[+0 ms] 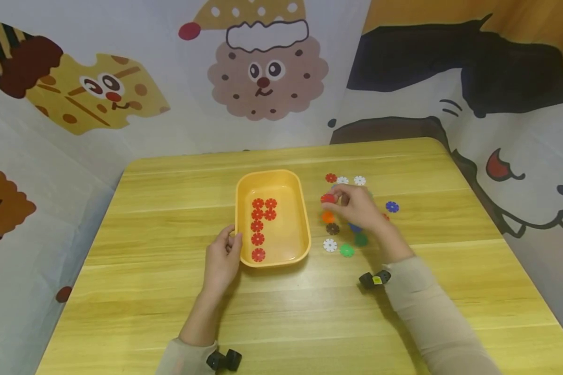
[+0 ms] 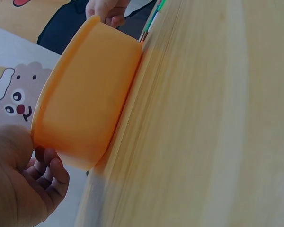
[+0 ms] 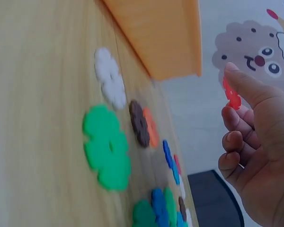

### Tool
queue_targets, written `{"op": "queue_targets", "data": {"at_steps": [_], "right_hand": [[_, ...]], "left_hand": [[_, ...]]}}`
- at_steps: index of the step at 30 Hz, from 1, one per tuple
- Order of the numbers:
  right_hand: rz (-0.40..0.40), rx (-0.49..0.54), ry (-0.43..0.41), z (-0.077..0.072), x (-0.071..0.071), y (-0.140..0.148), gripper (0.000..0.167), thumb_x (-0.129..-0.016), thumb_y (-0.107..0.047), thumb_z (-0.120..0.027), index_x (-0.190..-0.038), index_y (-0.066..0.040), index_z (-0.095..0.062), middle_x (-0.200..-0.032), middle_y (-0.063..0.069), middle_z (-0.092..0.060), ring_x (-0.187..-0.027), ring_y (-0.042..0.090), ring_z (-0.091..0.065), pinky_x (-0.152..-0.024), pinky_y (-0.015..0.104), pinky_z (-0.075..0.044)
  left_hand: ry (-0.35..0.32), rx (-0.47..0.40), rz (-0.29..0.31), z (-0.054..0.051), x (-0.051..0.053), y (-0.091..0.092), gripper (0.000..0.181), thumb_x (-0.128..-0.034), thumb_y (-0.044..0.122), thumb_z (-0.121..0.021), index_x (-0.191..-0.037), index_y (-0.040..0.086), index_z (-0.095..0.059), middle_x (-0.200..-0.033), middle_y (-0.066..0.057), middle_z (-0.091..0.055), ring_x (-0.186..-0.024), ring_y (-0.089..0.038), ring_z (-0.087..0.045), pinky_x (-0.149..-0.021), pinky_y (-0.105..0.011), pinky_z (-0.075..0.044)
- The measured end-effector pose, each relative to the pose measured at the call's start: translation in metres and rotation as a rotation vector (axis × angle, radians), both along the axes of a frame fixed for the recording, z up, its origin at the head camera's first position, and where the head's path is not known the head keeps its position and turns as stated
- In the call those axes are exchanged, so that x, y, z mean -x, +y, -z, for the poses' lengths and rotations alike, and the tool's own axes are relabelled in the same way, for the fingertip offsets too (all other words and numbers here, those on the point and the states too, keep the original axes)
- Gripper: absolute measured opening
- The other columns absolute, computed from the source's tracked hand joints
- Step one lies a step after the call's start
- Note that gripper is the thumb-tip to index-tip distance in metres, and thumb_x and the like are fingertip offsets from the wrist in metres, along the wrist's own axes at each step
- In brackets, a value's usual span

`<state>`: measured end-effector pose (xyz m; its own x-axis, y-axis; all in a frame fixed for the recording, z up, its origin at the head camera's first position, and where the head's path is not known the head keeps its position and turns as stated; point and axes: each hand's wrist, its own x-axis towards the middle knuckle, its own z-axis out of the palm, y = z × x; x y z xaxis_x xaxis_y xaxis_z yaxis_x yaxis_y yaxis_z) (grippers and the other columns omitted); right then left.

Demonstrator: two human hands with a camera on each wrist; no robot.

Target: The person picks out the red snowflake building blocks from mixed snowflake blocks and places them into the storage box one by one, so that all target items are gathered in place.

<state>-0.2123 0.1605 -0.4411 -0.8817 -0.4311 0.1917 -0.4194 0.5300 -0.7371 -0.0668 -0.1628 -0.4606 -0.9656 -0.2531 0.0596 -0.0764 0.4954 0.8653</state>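
A red notched plastic disc (image 3: 232, 96) is pinched between the thumb and fingers of my right hand (image 1: 358, 205), raised over the loose discs right of the tray. My left hand (image 1: 222, 260) grips the near left rim of the yellow-orange plastic tray (image 1: 306, 229), thumb at the rim and fingers curled below it. Inside the tray lie several red discs (image 1: 257, 226): a column along the left side, with two more beside its upper end. The right wrist view shows a green disc (image 3: 106, 147) and a brown disc (image 3: 139, 124) on the table below the right hand.
Loose discs lie on the wooden table (image 1: 281, 312) right of the tray, among them an orange disc (image 1: 328, 217), a white disc (image 1: 330, 245) and a blue disc (image 1: 392, 207). The right hand hides part of this group. A cartoon-printed cloth (image 1: 169, 130) hangs behind the table.
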Motion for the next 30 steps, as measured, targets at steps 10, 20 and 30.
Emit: {"op": "queue_targets", "data": {"at_steps": [10,20,30], "right_hand": [[-0.054,-0.02,0.001,-0.009,-0.003,-0.03,0.041,-0.088,-0.031,-0.081,-0.116,-0.003,-0.071,-0.082,0.004,-0.062,-0.066,0.019,-0.049,-0.06,0.029,-0.044],[-0.162,0.038,0.024,-0.013,-0.01,-0.06,0.043,-0.087,-0.023,-0.081,-0.117,0.005,-0.069,-0.083,0.004,-0.064,-0.058,0.015,-0.047,-0.053,0.023,-0.042],[-0.231,-0.01,0.026,-0.019,-0.015,-0.084,0.036,-0.088,-0.028,-0.081,-0.113,-0.004,-0.071,-0.087,0.0,-0.065,-0.061,0.013,-0.051,-0.059,0.026,-0.047]], "left_hand": [[0.01,0.0,0.01,-0.001,0.0,0.0,0.039,-0.1048,0.017,-0.057,-0.136,-0.006,-0.057,-0.073,-0.007,-0.058,-0.06,-0.018,-0.05,-0.05,-0.022,-0.041],[-0.004,0.0,0.002,-0.001,0.0,0.001,0.039,-0.1048,0.018,-0.057,-0.137,-0.005,-0.057,-0.074,-0.007,-0.058,-0.061,-0.019,-0.05,-0.05,-0.023,-0.042],[-0.009,-0.005,-0.003,-0.001,0.0,0.001,0.039,-0.1048,0.02,-0.057,-0.136,-0.003,-0.058,-0.073,-0.007,-0.057,-0.06,-0.018,-0.049,-0.05,-0.022,-0.04]]}}
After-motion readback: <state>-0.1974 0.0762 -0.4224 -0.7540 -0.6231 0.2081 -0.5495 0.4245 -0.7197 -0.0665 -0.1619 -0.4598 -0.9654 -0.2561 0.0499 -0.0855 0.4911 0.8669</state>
